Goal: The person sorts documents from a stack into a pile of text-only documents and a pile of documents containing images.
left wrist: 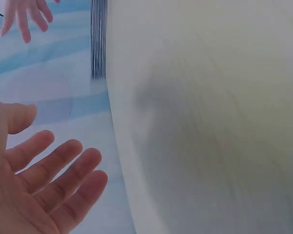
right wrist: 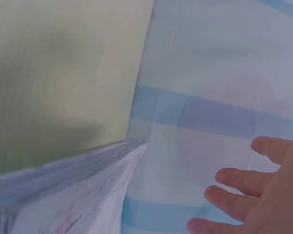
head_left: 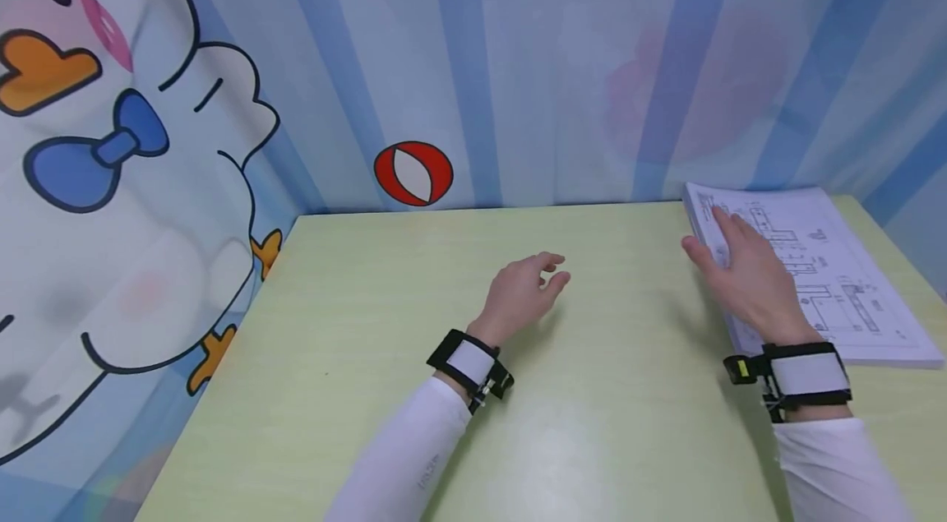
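A thick stack of printed paper (head_left: 869, 259) with line drawings lies at the right back of the pale table. Over its left part hovers my right hand (head_left: 755, 279), fingers extended and thumb spread; the right wrist view shows a gap between the fingers (right wrist: 239, 195) and the paper stack (right wrist: 83, 200). My left hand (head_left: 520, 296) is held above the middle of the table with loosely bent fingers and nothing in them. In the left wrist view the left hand (left wrist: 48, 185) has its palm visible, and the paper stack's edge (left wrist: 98, 39) stands far off.
The pale yellow-green table (head_left: 355, 423) reaches back to a blue striped curtain (head_left: 547, 70). A printed cartoon duck (head_left: 133, 259) covers the curtain at left, and a red and white ball (head_left: 436, 168) is printed on it behind the table's back edge.
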`<state>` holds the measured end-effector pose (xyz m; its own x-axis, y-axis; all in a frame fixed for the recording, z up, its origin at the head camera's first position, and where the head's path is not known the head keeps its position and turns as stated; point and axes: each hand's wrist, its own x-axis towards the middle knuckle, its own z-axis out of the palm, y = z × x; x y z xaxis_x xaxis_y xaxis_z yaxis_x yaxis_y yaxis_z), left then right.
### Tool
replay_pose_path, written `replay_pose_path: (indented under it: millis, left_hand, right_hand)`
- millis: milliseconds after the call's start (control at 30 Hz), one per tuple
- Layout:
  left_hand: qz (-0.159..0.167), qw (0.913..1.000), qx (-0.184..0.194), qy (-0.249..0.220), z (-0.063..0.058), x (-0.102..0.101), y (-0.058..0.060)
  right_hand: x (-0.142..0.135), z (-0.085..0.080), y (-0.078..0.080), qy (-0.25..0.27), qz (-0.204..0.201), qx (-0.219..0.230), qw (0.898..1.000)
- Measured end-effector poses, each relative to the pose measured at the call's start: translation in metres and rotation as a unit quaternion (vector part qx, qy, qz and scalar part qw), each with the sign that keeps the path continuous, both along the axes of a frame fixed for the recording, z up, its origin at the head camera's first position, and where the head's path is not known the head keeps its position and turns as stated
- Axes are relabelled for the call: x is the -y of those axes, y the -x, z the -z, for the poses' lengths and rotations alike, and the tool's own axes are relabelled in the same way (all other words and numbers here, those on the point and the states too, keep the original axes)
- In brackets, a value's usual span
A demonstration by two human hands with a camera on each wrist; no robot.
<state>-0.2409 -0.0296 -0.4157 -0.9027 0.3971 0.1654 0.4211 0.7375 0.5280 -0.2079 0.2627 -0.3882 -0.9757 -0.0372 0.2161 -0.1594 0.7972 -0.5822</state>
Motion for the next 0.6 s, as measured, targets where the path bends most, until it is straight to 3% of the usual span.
replay_pose_path:
  millis: [167, 267, 467, 600]
  left_hand:
    - [0.014, 0.9981, 0.040, -0.046, 0.004, -0.032, 0.000]
    - [0.030, 0.9966, 0.060, -0.047, 0.005, -0.049, -0.003]
    - [0.066, 0.9917, 0.107, -0.028, 0.003, -0.080, -0.012]
    - [0.069, 0.9881, 0.126, -0.055, 0.009, -0.097, -0.014]
  right_hand:
    - [-0.019, 0.003, 0.000, 0.020, 0.021, 0.001, 1.000]
    - [-0.032, 0.002, 0.000, 0.010, 0.037, 0.012, 0.999]
    - [-0.057, 0.003, 0.000, -0.011, 0.054, 0.072, 0.996]
    - [-0.072, 0.007, 0.003, -0.016, 0.070, 0.106, 0.992]
